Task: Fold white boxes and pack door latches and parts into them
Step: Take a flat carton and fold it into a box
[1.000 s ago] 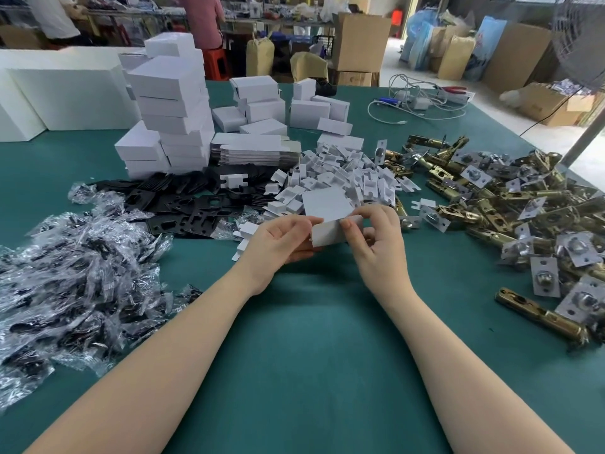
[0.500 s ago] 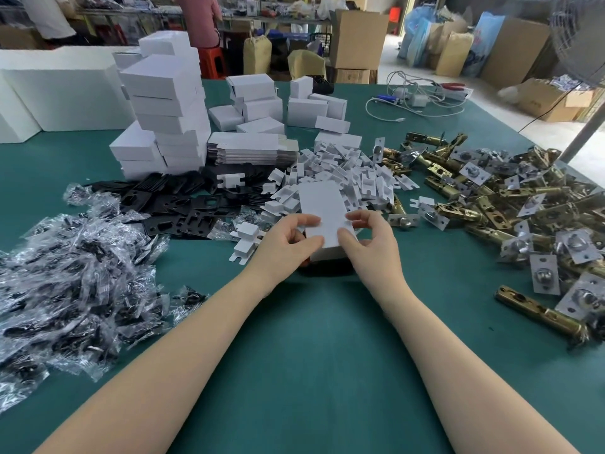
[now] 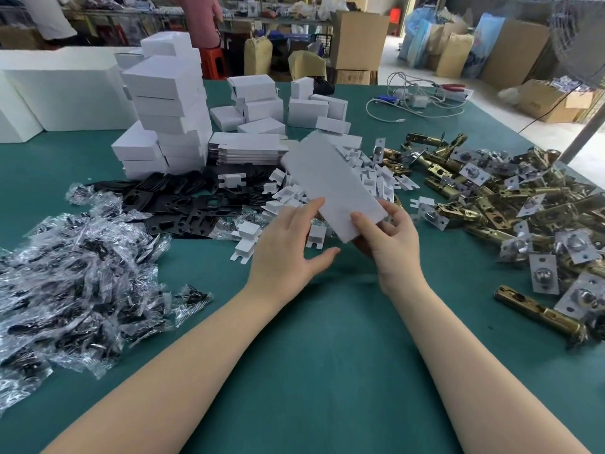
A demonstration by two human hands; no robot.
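My right hand (image 3: 389, 244) grips the near end of a white box (image 3: 330, 185), thumb on its top face, fingers curled beneath. The box is lifted off the green worktop (image 3: 327, 371) and angled away toward the upper left, its far end over the loose white card inserts (image 3: 370, 178).

My left hand (image 3: 291, 244) is open, fingers straight and spread, thumb out toward the right. Its fingertips reach the box's left edge; whether they touch it I cannot tell.

Around the hands:
- Left of me, a heap of clear plastic bags (image 3: 72, 273) holding dark small parts.
- Beyond them, flat black plates (image 3: 183, 208) spread on the worktop.
- Behind the plates, a tall stack of closed white boxes (image 3: 163, 109), with more folded boxes (image 3: 262, 103) further back and a pile of flat unfolded blanks (image 3: 248, 149) just beside the stack.
- Right side, a large heap of brass door latches (image 3: 507, 198) with silver faceplates; one latch (image 3: 537, 309) lies apart at the near edge of the heap.
- Far end of the worktop, white cables and chargers (image 3: 415, 99).
- Left rear, big white foam blocks (image 3: 59, 93).
- Beyond the worktop, brown cartons (image 3: 357, 40) on the floor, and two people standing, only their torsos in view.
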